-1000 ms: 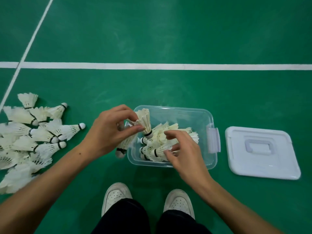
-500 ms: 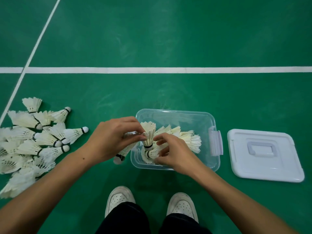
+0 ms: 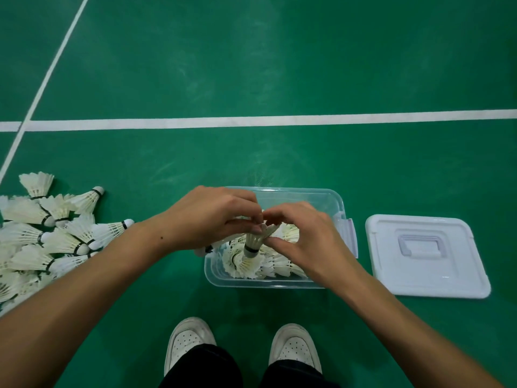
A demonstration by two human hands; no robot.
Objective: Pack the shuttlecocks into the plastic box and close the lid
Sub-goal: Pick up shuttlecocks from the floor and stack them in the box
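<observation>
Both my hands meet over the clear plastic box [image 3: 321, 197], left hand [image 3: 212, 217] & right hand [image 3: 305, 236] pinching one shuttlecock [image 3: 253, 242] cork-down, I'd say to nest it into those inside. Loose pile [image 3: 42, 239] waits at left on the floor; lid [image 3: 425, 256] off, beside the box on the right.
</observation>
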